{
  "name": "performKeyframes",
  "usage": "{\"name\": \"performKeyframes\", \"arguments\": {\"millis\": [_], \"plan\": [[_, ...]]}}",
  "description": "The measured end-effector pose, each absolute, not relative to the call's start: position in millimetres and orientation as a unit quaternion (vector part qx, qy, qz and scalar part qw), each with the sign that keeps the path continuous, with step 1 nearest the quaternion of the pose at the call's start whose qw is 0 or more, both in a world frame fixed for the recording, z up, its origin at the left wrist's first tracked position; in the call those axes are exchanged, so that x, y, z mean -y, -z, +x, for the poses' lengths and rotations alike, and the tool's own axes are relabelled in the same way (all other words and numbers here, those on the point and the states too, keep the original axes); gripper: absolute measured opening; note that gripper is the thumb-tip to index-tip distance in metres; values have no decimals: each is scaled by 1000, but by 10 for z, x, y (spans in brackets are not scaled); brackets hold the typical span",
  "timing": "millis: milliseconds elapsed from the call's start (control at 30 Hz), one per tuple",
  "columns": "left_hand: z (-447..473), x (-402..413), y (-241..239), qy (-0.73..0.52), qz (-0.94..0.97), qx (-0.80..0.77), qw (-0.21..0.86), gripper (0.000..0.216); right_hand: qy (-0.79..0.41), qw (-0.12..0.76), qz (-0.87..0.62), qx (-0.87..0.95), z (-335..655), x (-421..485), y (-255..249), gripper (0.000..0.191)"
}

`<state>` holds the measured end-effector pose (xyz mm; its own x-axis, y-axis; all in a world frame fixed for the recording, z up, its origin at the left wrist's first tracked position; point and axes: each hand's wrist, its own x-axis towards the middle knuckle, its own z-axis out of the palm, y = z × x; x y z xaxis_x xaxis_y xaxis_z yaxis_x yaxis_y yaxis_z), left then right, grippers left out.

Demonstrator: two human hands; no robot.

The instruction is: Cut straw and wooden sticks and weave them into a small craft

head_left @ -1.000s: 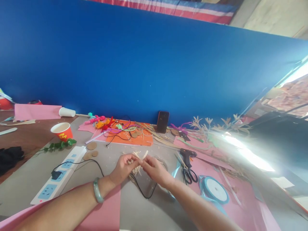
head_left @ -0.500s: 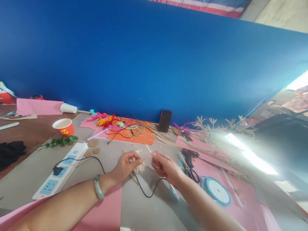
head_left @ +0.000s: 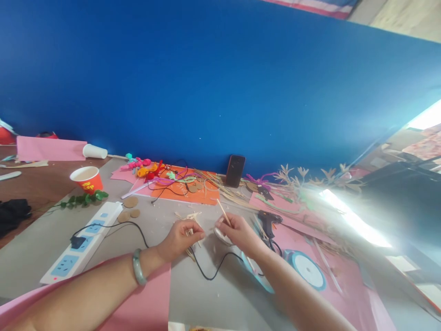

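Observation:
My right hand [head_left: 241,234] grips a thin pale wooden stick [head_left: 223,210] that points up and to the left. Under its fingertips shows part of a round white-rimmed object [head_left: 223,237]; I cannot tell whether the hand holds it too. My left hand [head_left: 184,238], a stone bangle on its wrist, is closed in a pinch near the table; whatever lies between its fingertips is too small to make out. Beside and partly behind that hand is a small heap of pale straw bits [head_left: 193,218]. A black cable [head_left: 210,277] runs between my forearms.
Left stand a white power strip [head_left: 82,241], cork discs [head_left: 131,202] and a red paper cup [head_left: 87,179]. A phone [head_left: 235,171] leans on the blue wall [head_left: 206,82]. Rightwards lie a black glue gun [head_left: 269,223], scissors [head_left: 276,248] and a ribbon spool [head_left: 306,270].
My right hand has turned, so the stick stands out more and the white-rimmed object shows beneath. The hands are slightly farther apart at the fingertips. The view has shifted a little.

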<state>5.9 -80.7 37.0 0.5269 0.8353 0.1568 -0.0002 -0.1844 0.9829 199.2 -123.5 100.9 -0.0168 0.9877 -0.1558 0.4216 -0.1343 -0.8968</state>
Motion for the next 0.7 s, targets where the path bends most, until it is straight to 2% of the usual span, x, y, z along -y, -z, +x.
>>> {"name": "performKeyframes", "arguments": {"millis": [100, 233, 367, 500, 700], "plan": [[61, 786, -339, -380, 653, -346, 556, 26, -349, 273, -667, 600, 2219, 1172, -1023, 21], [40, 756, -338, -386, 661, -371, 526, 25, -326, 182, -687, 623, 2482, 1120, -978, 21], [21, 745, -336, -416, 653, -393, 496, 25, -291, 107, -684, 660, 2591, 1105, -1003, 32], [24, 700, -294, -439, 613, -425, 501, 27, -216, 88, -685, 690, 2516, 1044, -1151, 16], [9, 549, -236, -474, 577, -453, 487, 30, -177, 64, -642, 743, 2038, 693, -1104, 16]]}}
